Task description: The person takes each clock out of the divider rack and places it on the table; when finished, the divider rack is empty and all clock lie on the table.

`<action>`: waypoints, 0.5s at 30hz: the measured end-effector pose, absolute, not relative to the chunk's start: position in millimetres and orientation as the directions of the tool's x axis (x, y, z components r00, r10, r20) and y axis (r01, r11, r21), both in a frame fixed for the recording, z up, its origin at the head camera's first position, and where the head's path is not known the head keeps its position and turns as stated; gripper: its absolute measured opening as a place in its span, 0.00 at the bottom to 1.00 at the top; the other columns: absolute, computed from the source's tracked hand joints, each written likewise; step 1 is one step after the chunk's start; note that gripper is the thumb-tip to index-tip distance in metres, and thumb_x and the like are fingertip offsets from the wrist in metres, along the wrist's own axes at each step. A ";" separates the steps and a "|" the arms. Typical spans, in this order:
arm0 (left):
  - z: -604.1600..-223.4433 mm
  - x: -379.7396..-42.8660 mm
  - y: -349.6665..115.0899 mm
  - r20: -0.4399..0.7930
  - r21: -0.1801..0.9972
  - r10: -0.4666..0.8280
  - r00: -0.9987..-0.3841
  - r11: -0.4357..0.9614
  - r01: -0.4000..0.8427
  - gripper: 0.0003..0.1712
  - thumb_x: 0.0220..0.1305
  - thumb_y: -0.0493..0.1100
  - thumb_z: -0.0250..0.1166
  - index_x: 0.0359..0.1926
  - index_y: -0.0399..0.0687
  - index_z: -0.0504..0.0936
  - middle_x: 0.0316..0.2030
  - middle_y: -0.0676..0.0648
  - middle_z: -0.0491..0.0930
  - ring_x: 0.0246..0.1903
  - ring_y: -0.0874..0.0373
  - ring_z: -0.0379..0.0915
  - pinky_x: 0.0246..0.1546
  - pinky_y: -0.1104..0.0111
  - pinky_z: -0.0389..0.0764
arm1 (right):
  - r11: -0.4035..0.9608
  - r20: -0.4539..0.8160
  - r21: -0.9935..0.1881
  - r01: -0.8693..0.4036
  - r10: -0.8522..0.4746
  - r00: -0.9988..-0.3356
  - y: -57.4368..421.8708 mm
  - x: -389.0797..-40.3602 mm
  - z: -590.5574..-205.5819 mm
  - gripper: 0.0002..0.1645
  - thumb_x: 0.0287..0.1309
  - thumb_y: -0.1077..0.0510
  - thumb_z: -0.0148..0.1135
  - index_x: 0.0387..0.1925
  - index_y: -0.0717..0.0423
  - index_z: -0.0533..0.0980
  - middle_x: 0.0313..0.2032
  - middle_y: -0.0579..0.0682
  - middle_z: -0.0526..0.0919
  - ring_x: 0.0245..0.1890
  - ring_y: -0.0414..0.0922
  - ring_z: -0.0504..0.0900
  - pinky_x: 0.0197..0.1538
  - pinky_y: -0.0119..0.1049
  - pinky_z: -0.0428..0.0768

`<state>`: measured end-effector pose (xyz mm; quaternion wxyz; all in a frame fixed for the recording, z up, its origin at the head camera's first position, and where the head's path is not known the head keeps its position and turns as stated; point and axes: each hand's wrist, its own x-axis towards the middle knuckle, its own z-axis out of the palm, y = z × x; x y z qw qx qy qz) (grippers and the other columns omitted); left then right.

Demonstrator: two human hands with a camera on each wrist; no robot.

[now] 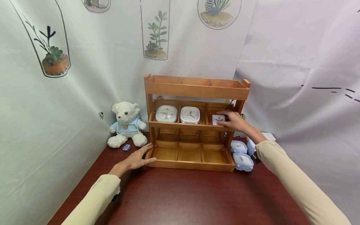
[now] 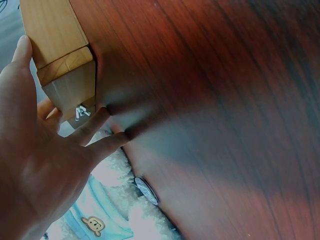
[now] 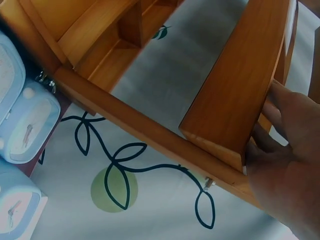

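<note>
A wooden three-tier rack (image 1: 191, 164) with divided compartments stands against the cloth backdrop. In the middle tier's right compartment, my right hand (image 1: 234, 121) pinches a small white square alarm clock (image 1: 215, 120) between thumb and fingers. The right wrist view has that hand (image 3: 290, 155) reaching over the tier's edge, the clock hidden. Two larger white alarm clocks, one round-cornered (image 1: 166, 113) and one squarer (image 1: 190, 115), fill the left and middle compartments. My left hand (image 1: 137, 158) rests with spread fingers at the rack's lower left corner, fingertips at the tabletop in the left wrist view.
A white teddy bear (image 1: 125, 125) in a blue hoodie sits left of the rack, a small round badge (image 1: 126, 147) before it. Blue alarm clocks (image 1: 243, 162) cluster at the rack's right foot. Dark red tabletop (image 1: 182, 197) extends in front.
</note>
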<state>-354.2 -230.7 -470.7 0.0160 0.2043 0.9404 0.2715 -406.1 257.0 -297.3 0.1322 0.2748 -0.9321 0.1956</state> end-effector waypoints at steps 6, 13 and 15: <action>-468.1 -354.4 -229.2 0.081 0.518 0.396 -0.915 0.768 0.378 0.52 0.70 0.69 0.62 0.81 0.44 0.58 0.81 0.40 0.50 0.76 0.33 0.52 0.69 0.34 0.58 | 0.770 0.362 -0.267 -0.579 -0.477 -0.801 255.5 -407.2 -298.3 0.29 0.69 0.55 0.69 0.66 0.64 0.76 0.52 0.65 0.84 0.37 0.52 0.79 0.44 0.51 0.76; -469.4 -354.0 -229.2 0.068 0.514 0.397 -0.915 0.772 0.373 0.52 0.70 0.69 0.61 0.81 0.44 0.58 0.81 0.40 0.50 0.76 0.33 0.52 0.69 0.34 0.59 | 0.729 0.394 -0.289 -0.621 -0.500 -0.771 257.6 -405.5 -298.5 0.27 0.70 0.56 0.68 0.66 0.61 0.77 0.56 0.65 0.81 0.49 0.59 0.81 0.51 0.58 0.77; -470.0 -354.1 -230.0 0.067 0.515 0.396 -0.916 0.772 0.371 0.52 0.70 0.70 0.61 0.82 0.45 0.58 0.82 0.40 0.50 0.77 0.34 0.51 0.69 0.34 0.58 | 0.719 0.400 -0.301 -0.626 -0.501 -0.768 258.0 -404.8 -297.9 0.26 0.70 0.57 0.67 0.66 0.61 0.77 0.60 0.66 0.80 0.56 0.63 0.79 0.57 0.61 0.76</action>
